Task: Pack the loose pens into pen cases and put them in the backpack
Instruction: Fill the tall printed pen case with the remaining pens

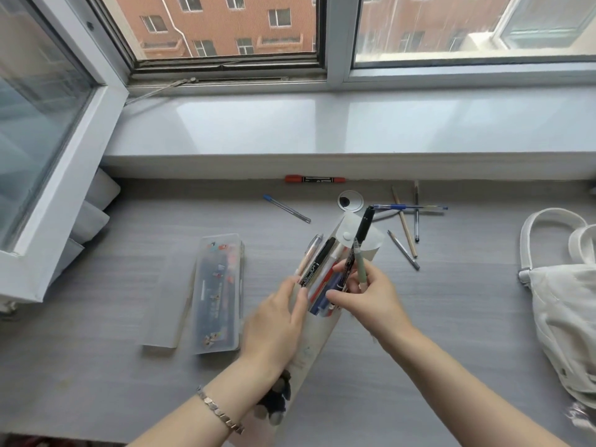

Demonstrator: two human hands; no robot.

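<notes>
Above the grey table (96, 366) by the window, the left hand (277, 321) gripped the light, floppy case (317, 345) near its mouth, probably the best hold; the right hand (371, 298) pinched 2 slick pens (359, 264).

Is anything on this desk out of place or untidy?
Yes. Several pens lie crossed in a heap beyond the pouch, a red marker lies at the foot of the sill, and a blue-capped pen lies alone. The lid lies off, beside the clear case.
</notes>
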